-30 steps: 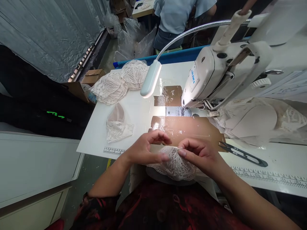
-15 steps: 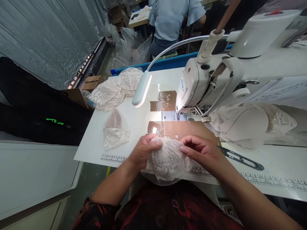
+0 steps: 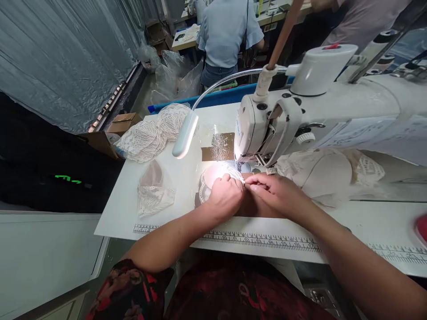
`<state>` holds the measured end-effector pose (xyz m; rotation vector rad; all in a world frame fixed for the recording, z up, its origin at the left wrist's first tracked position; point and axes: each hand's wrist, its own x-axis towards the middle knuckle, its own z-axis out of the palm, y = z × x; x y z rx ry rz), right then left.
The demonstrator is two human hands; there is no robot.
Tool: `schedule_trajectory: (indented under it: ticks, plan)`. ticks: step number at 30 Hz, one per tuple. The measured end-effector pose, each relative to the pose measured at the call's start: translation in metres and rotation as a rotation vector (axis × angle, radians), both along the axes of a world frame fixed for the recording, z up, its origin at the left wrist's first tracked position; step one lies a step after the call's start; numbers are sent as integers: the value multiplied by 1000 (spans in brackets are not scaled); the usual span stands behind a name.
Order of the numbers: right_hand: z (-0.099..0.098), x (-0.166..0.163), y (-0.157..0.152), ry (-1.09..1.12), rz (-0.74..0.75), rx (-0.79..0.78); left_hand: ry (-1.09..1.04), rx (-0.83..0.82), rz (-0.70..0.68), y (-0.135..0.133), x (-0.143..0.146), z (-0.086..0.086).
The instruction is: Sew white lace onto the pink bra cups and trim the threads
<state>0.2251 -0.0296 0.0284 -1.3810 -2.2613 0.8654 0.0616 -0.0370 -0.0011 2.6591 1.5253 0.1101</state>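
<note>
Along the lower centre, a printed ruler strip [image 3: 260, 240] edges the white table [image 3: 126, 213]. Just beyond it, the left hand [image 3: 227, 195] and right hand [image 3: 276, 193] meet, fingers pinched together on the cream lace bra cup [image 3: 211, 175]. The cup lies at frame centre, beneath the white sewing machine [image 3: 263, 124]. A heap of lace cups [image 3: 150, 133] sits further off, left of centre.

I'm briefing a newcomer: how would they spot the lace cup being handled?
Find the white sewing machine. Just below its needle end lies a lace cup, pinched between the left hand and right hand. Unlike the lace pieces farther left, it alone is held and brightly lit.
</note>
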Motion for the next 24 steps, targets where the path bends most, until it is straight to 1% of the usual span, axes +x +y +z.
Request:
schedule_trajectory:
  ticks: [2, 4, 6, 8, 10, 11, 13, 16, 24]
  plan:
    - [-9, -5, 1, -87, 45, 85, -13, -3, -20, -9, -1, 6]
    - [-17, -8, -1, -169, 93, 152, -63, -51, -33, -13, -12, 17]
    - [-22, -9, -5, -240, 127, 223, -178, -154, -44, -11, -25, 26]
    - [-25, -8, -8, -301, 146, 313, -325, -222, -63, -5, -37, 28]
    - [-27, -8, -10, -362, 159, 388, -425, -207, -104, 2, -43, 23]
    - [-28, -8, -10, -391, 162, 412, -439, -179, -129, 4, -44, 18]
    - [-29, -9, -9, -435, 156, 435, -412, -121, -173, 8, -43, 7]
    - [-30, -12, -7, -466, 128, 432, -363, -56, -177, 13, -40, -4]
    - [-28, -19, 4, -491, 3, 385, -457, -46, -158, 37, -43, -9]
